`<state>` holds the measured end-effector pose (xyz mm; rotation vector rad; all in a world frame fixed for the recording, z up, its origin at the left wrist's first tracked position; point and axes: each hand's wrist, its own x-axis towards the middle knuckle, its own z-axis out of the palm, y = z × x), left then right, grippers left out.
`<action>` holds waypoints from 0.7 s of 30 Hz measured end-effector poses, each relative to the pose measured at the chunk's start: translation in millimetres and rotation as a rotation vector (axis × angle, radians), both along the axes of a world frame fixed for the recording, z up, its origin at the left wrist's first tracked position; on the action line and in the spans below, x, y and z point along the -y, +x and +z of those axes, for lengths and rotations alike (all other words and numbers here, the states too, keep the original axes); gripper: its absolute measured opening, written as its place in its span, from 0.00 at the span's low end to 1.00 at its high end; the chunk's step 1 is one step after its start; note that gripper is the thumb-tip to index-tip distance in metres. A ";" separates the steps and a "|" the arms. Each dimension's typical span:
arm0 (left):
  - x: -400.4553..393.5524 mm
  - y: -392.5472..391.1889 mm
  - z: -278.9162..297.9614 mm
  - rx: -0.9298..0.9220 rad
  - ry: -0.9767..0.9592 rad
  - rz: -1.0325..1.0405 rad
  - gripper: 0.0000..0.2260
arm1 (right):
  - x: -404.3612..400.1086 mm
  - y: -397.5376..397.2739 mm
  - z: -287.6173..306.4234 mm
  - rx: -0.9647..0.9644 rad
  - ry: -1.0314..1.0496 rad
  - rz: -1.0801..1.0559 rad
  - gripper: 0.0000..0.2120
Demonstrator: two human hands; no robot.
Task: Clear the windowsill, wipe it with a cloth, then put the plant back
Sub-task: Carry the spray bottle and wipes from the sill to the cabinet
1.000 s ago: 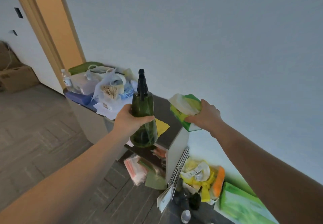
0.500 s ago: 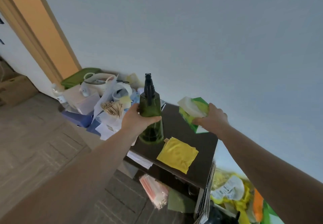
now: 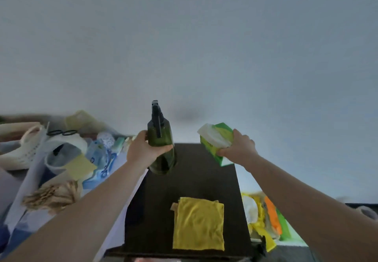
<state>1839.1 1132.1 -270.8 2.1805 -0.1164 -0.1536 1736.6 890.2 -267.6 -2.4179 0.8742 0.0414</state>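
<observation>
Left hand grips a green spray bottle, right hand a green tissue pack, above a dark worktop; yellow cloth nearer, clutter to its left.

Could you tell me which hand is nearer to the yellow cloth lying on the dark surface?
Neither clearly. The right hand holds the green tissue pack beyond the yellow cloth; the left hand grips the green spray bottle beyond it, to the left.

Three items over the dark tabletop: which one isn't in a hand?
The yellow cloth, lying flat near the table's front edge. The left hand grips the green spray bottle; the right hand holds the green wipes pack.
</observation>
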 end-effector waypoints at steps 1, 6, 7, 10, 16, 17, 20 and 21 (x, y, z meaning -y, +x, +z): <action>0.7 12.7 -3.3 0.004 -0.003 -0.018 0.32 | -0.3 8.3 -3.7 -0.009 -0.002 -0.027 0.32; 8.5 58.1 -21.8 -0.009 -0.009 -0.085 0.29 | -8.7 37.9 -29.4 -0.059 0.009 -0.128 0.35; 11.0 64.7 -28.3 -0.016 0.008 -0.100 0.29 | -10.0 41.8 -37.4 -0.066 0.015 -0.146 0.35; 17.8 81.0 -52.1 -0.040 0.043 -0.141 0.29 | -13.0 53.8 -63.6 -0.091 0.018 -0.172 0.37; 31.1 94.5 -98.6 -0.102 0.081 -0.176 0.30 | -19.2 74.0 -109.4 -0.124 0.040 -0.219 0.43; 33.3 95.7 -103.9 -0.101 0.084 -0.179 0.30 | -20.1 77.4 -115.7 -0.119 0.045 -0.228 0.43; 40.4 101.2 -117.0 -0.083 0.086 -0.197 0.28 | -23.1 86.5 -132.0 -0.101 0.050 -0.240 0.44; 42.8 103.3 -119.0 -0.073 0.082 -0.202 0.27 | -24.1 88.9 -136.1 -0.099 0.047 -0.244 0.44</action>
